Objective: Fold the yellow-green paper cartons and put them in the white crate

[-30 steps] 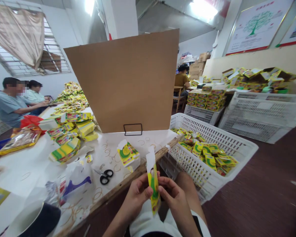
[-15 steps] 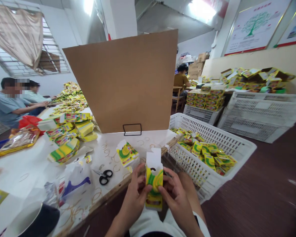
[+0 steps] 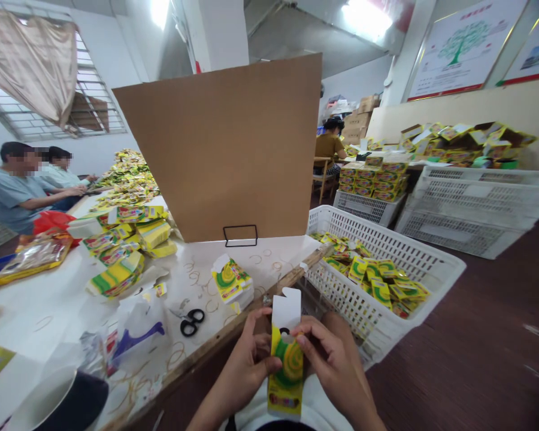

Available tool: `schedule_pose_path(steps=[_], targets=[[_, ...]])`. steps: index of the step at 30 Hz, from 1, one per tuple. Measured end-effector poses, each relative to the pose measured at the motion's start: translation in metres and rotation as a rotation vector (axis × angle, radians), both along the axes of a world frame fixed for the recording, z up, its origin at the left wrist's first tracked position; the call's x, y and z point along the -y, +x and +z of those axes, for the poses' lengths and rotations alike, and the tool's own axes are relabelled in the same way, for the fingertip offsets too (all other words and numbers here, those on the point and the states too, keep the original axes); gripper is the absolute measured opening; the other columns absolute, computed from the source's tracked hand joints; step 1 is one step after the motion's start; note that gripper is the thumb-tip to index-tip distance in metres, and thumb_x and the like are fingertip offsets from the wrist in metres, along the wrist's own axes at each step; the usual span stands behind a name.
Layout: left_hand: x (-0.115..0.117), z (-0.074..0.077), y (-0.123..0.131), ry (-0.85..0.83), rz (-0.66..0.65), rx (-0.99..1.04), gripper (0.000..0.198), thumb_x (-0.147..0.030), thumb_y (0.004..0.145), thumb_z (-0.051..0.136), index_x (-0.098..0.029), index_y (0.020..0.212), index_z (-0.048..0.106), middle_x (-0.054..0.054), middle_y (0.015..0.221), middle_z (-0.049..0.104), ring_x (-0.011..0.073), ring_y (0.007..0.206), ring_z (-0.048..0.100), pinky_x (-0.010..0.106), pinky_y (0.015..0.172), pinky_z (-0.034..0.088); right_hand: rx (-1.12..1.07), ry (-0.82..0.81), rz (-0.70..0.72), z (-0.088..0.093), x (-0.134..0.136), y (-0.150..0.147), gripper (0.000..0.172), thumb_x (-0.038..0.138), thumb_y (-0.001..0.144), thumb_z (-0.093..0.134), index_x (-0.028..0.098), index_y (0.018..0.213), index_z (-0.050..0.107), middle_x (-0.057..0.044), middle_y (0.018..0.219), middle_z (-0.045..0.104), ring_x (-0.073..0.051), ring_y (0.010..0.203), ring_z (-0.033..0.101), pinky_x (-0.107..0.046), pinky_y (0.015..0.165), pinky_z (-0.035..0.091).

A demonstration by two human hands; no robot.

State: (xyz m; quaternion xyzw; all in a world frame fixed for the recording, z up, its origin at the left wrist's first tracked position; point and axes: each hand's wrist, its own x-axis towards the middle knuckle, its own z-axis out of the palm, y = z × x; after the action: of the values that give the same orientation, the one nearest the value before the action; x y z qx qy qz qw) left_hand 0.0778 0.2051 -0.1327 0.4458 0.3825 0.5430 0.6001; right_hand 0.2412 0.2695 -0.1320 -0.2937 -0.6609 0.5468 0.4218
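A small yellow and green carton [image 3: 286, 374] is held upright over my lap, its long white end flap [image 3: 286, 309] standing up. My left hand [image 3: 250, 353] grips the carton's left side, thumb across the front. At the top right edge, my right hand [image 3: 326, 350] pinches the carton near its opening with thumb and fingertips. What lies inside the carton is hidden. Just beyond, on the table, sits a small stack of flat cartons [image 3: 231, 280]. Black-handled scissors [image 3: 192, 322] lie to the left of it.
A white crate [image 3: 386, 251] of cartons stands at the right. A cardboard sheet [image 3: 224, 149] rises behind a black wire stand [image 3: 240, 236]. Left on the table are carton bundles [image 3: 126, 245], a plastic bag [image 3: 137, 335], rubber bands and a dark cup [image 3: 67, 401]. Other people sit farther off.
The carton has turned more upright, showing more of its front. My right hand has moved from its side up to the top edge, and the small side flaps no longer stick out.
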Motion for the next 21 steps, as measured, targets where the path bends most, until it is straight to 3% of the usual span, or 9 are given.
schedule_pose_path(steps=[2,4,7,8,10,14,21], targets=[[0.0,0.0,-0.001,0.003,-0.007,-0.023,0.084,-0.028,0.075,0.073,-0.025,0.137,0.018,0.01,0.098,0.067,0.0231,0.089,0.066,0.034,0.077,0.048,-0.083,-0.046,-0.051,-0.003,0.001,-0.003,0.022,0.036,0.082,0.061,0.023,0.099,0.064,-0.005,0.086,0.066,-0.02,0.079,0.062,-0.029,0.074,0.05],[-0.001,0.0,-0.003,0.006,-0.019,-0.054,0.076,-0.028,0.076,0.071,-0.023,0.136,0.025,0.011,0.101,0.066,0.0245,0.091,0.065,0.035,0.078,0.048,-0.138,-0.083,-0.107,-0.005,0.0,-0.004,0.035,0.037,0.08,0.064,0.026,0.113,0.06,-0.005,0.092,0.068,-0.021,0.081,0.064,-0.032,0.076,0.052],[-0.002,-0.002,-0.004,0.02,0.044,-0.15,0.055,-0.025,0.078,0.068,-0.021,0.125,0.041,0.01,0.1,0.066,0.0241,0.091,0.065,0.032,0.077,0.048,-0.086,0.063,-0.193,-0.001,-0.003,0.001,0.027,0.044,0.082,0.058,0.025,0.095,0.071,-0.009,0.103,0.067,-0.025,0.096,0.062,-0.036,0.086,0.049],[-0.002,-0.002,-0.004,0.026,0.076,-0.196,0.05,-0.024,0.079,0.067,-0.021,0.122,0.043,0.009,0.1,0.067,0.0234,0.091,0.065,0.031,0.077,0.048,-0.057,0.115,-0.198,0.001,-0.005,0.003,0.031,0.047,0.084,0.053,0.024,0.087,0.074,-0.01,0.101,0.067,-0.026,0.097,0.061,-0.037,0.086,0.049],[-0.002,-0.002,-0.002,0.039,0.132,-0.28,0.044,-0.022,0.08,0.064,-0.02,0.12,0.046,0.009,0.101,0.066,0.0221,0.09,0.064,0.03,0.077,0.049,0.029,0.131,-0.125,0.006,-0.006,0.007,0.036,0.048,0.086,0.048,0.023,0.087,0.074,-0.009,0.092,0.068,-0.025,0.089,0.063,-0.035,0.078,0.051],[-0.002,0.0,0.004,0.049,0.12,-0.341,0.044,-0.017,0.082,0.059,-0.021,0.123,0.046,0.008,0.104,0.067,0.0207,0.092,0.064,0.03,0.08,0.049,0.254,0.007,0.031,0.008,-0.003,0.005,0.037,0.035,0.08,0.06,0.02,0.113,0.06,-0.004,0.079,0.07,-0.02,0.067,0.063,-0.028,0.059,0.048],[-0.004,-0.004,0.004,0.029,0.093,-0.307,0.047,-0.018,0.082,0.058,-0.021,0.126,0.043,0.01,0.106,0.066,0.021,0.093,0.063,0.032,0.082,0.048,0.427,0.075,-0.124,-0.01,-0.001,-0.005,0.032,0.034,0.083,0.052,0.019,0.11,0.05,0.002,0.058,0.061,-0.019,0.051,0.055,-0.028,0.051,0.037]])
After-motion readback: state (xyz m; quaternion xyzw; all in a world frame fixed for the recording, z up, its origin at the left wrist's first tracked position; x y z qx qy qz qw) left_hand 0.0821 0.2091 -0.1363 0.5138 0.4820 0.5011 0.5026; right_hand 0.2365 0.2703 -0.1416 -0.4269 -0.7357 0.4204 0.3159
